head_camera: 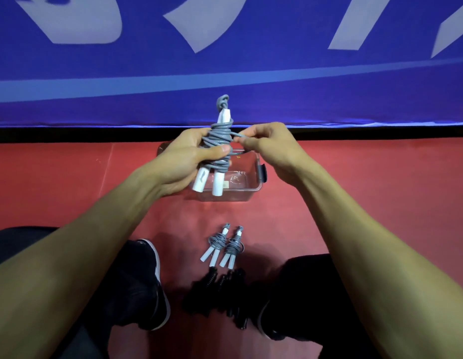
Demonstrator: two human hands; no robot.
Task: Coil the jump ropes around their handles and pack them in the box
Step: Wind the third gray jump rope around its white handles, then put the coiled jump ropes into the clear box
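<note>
Blue banner (225, 60) with pale lettering across the far side; red floor (69, 182) below it, carrying everything else. No tabletop here.

Clear plastic box (247, 177) on the floor straight ahead, seemingly with no rope inside yet, partly hidden behind the hands. Dark shoes (144, 283) and dark trousers at the near edge.

Black jump ropes (220, 294) heaped between the feet, too dark to tell whether coiled. Just beyond them, two grey jump ropes (225, 246) lying side by side, touching or nearly so, each already wound round its white handles and not yet in the box.

Held above the box: a third grey jump rope (216, 141), its two white handles (209, 182) together and pointing down toward the viewer, grey cord wrapped thickly round their middle, a small knot or loop at the far tip.

Left hand (189, 159) curled round the bundle, thumb pressing across the wraps. Right hand (266, 143) pinching the free end of the cord just beside the coil, fingers bent round it.

Step in hand, by the look of it: finishing the coil on this third rope, last turn or tuck.

Next move likely calls for passing the loose end under a wrap and pulling snug, with the left thumb keeping the turns from slackening, then lowering the bundle into the box or beside the other two.
</note>
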